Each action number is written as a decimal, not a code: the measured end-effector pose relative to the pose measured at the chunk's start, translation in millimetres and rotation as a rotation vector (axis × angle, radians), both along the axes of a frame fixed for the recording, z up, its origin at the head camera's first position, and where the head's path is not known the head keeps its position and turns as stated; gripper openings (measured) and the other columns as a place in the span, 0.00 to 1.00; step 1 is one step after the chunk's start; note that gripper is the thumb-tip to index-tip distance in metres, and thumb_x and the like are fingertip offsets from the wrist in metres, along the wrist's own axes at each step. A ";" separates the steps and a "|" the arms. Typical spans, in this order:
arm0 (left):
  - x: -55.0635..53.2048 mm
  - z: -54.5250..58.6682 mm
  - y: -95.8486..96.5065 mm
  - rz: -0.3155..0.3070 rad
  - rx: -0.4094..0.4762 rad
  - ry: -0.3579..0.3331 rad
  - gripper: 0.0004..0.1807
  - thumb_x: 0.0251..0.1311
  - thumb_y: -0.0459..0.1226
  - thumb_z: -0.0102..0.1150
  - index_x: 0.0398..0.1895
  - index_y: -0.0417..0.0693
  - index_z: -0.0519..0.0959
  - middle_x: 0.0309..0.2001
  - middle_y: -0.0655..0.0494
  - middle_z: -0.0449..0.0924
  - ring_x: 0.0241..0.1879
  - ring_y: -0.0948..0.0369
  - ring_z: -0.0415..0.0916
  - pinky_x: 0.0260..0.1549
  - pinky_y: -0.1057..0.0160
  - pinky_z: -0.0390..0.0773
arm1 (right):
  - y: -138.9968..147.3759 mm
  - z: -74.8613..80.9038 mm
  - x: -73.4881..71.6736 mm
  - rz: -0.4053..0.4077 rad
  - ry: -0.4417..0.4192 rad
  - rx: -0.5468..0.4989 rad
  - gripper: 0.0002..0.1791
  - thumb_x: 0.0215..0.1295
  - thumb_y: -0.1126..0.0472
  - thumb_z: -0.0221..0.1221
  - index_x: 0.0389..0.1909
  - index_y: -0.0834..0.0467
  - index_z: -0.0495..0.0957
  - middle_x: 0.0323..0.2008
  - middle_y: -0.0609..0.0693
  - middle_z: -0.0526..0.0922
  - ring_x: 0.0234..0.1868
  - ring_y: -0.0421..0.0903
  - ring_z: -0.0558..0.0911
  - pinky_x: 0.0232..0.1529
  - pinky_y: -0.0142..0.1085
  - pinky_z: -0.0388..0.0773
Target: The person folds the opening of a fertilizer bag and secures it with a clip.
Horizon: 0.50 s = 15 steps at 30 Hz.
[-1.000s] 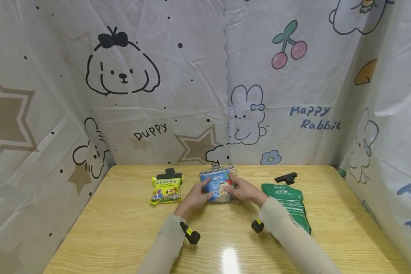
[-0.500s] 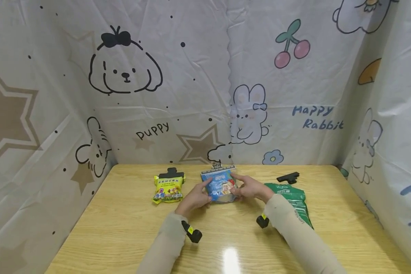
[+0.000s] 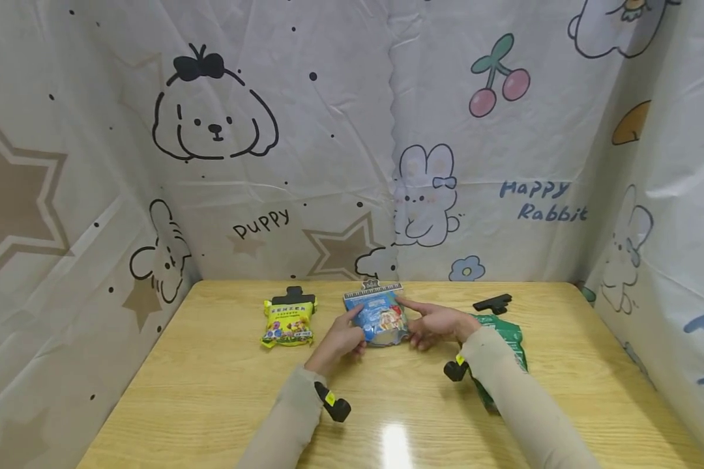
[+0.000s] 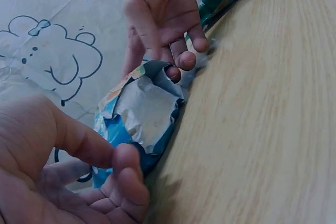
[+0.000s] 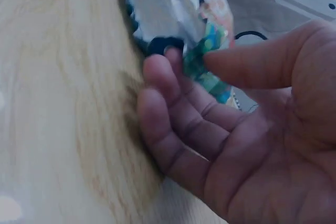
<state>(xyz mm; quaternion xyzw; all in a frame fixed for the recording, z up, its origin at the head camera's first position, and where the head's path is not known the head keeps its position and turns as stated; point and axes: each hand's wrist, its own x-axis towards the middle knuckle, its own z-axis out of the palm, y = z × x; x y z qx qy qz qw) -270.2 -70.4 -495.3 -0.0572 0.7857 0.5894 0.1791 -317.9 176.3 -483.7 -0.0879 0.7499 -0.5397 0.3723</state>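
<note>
Blue bag (image 3: pixel 381 319): lying on the counter (image 3: pixel 387 391), wearing a patterned clip (image 3: pixel 372 290)
Left hand (image 3: pixel 337 337): curving fingers at the bag's left edge; cannot tell if gripping
Right hand (image 3: pixel 437 324): loosely spreading at the right edge, gripping nothing

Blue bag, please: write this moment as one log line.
blue bag: on table; clip: on far edge; left hand: touching left side; right hand: at right side

Person's cream-sleeved forearms (image 3: pixel 291 412) stretch forward, angled inward | bare left hand (image 3: pixel 341 339): index finger extended | bare right hand (image 3: pixel 437 323): index finger straight, lower fingers loosely bent
</note>
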 end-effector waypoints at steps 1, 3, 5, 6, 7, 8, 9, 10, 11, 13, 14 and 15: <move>0.4 -0.7 0.0 0.005 -0.007 0.007 0.47 0.55 0.25 0.47 0.81 0.60 0.56 0.22 0.54 0.74 0.17 0.63 0.70 0.18 0.70 0.73 | 0.8 -0.5 -0.3 0.006 0.005 -0.004 0.45 0.73 0.67 0.52 0.82 0.38 0.43 0.38 0.59 0.84 0.32 0.45 0.83 0.35 0.37 0.84; 1.2 -1.1 -0.1 0.009 -0.005 0.024 0.45 0.58 0.26 0.48 0.81 0.60 0.56 0.21 0.54 0.73 0.16 0.64 0.68 0.17 0.70 0.72 | 1.4 -0.9 -0.6 0.008 0.020 -0.012 0.46 0.72 0.69 0.52 0.82 0.39 0.43 0.37 0.58 0.85 0.30 0.45 0.83 0.35 0.37 0.83; 1.3 -1.5 -0.5 0.011 0.005 0.030 0.43 0.60 0.27 0.49 0.80 0.59 0.56 0.21 0.55 0.73 0.16 0.65 0.68 0.17 0.70 0.72 | 1.8 -1.7 -0.6 0.000 0.029 -0.021 0.47 0.70 0.70 0.53 0.82 0.40 0.44 0.35 0.57 0.84 0.29 0.44 0.83 0.34 0.37 0.83; 1.4 -1.5 -0.7 0.012 0.011 0.032 0.43 0.60 0.27 0.49 0.80 0.59 0.57 0.21 0.55 0.73 0.16 0.65 0.68 0.17 0.70 0.72 | 2.3 -2.4 -1.0 -0.003 0.026 -0.032 0.47 0.70 0.70 0.53 0.82 0.40 0.44 0.35 0.57 0.84 0.29 0.43 0.83 0.34 0.36 0.83; 1.6 -1.5 -1.0 0.014 0.017 0.034 0.43 0.60 0.27 0.49 0.80 0.58 0.57 0.21 0.55 0.73 0.16 0.65 0.68 0.17 0.70 0.72 | 2.8 -3.4 -1.2 -0.009 0.011 -0.047 0.46 0.71 0.70 0.53 0.82 0.39 0.44 0.35 0.57 0.84 0.29 0.43 0.82 0.34 0.36 0.83; 1.6 -1.5 -1.3 0.017 0.022 0.031 0.43 0.60 0.26 0.49 0.80 0.59 0.57 0.21 0.55 0.73 0.16 0.65 0.68 0.18 0.70 0.72 | 3.4 -4.5 -1.5 -0.018 -0.008 -0.062 0.46 0.72 0.69 0.53 0.82 0.38 0.44 0.35 0.56 0.84 0.29 0.43 0.82 0.34 0.36 0.83; 1.5 -1.7 -1.6 0.020 0.024 0.026 0.43 0.60 0.26 0.49 0.80 0.59 0.57 0.22 0.55 0.73 0.17 0.65 0.68 0.18 0.70 0.72 | 3.9 -5.5 -1.8 -0.023 -0.030 -0.077 0.46 0.72 0.69 0.53 0.82 0.37 0.44 0.35 0.56 0.83 0.29 0.43 0.82 0.34 0.35 0.82; 1.2 -2.1 -2.0 0.023 0.024 0.023 0.43 0.59 0.26 0.50 0.80 0.60 0.58 0.22 0.54 0.74 0.17 0.65 0.68 0.18 0.71 0.72 | 4.4 -6.4 -2.1 -0.027 -0.048 -0.090 0.46 0.73 0.69 0.53 0.82 0.36 0.44 0.35 0.55 0.83 0.30 0.42 0.82 0.35 0.35 0.82; 1.1 -2.4 -2.4 0.027 0.021 0.022 0.44 0.59 0.26 0.50 0.80 0.60 0.58 0.22 0.55 0.74 0.17 0.65 0.69 0.18 0.71 0.73 | 4.7 -7.4 -2.5 -0.030 -0.054 -0.097 0.46 0.73 0.69 0.54 0.81 0.36 0.44 0.35 0.55 0.83 0.30 0.42 0.81 0.35 0.35 0.82; 0.7 -3.3 -3.1 0.033 0.018 0.026 0.44 0.57 0.26 0.50 0.79 0.60 0.59 0.22 0.54 0.75 0.17 0.65 0.69 0.18 0.71 0.73 | 4.1 -7.7 -2.4 -0.037 -0.043 -0.095 0.46 0.72 0.70 0.55 0.81 0.36 0.45 0.33 0.54 0.83 0.29 0.42 0.81 0.35 0.35 0.81; 0.3 -3.6 -3.5 0.036 0.018 0.025 0.44 0.57 0.26 0.50 0.79 0.60 0.59 0.22 0.54 0.75 0.17 0.65 0.69 0.18 0.71 0.73 | 3.5 -7.4 -2.6 -0.042 -0.022 -0.081 0.46 0.71 0.71 0.55 0.81 0.37 0.47 0.31 0.54 0.83 0.28 0.42 0.81 0.34 0.35 0.81; -0.1 -4.1 -4.0 0.035 0.019 0.027 0.44 0.57 0.26 0.50 0.79 0.60 0.60 0.22 0.54 0.75 0.17 0.66 0.69 0.18 0.71 0.73 | 2.6 -6.7 -2.6 -0.050 0.003 -0.061 0.47 0.69 0.72 0.56 0.81 0.38 0.48 0.29 0.54 0.83 0.28 0.42 0.81 0.34 0.35 0.80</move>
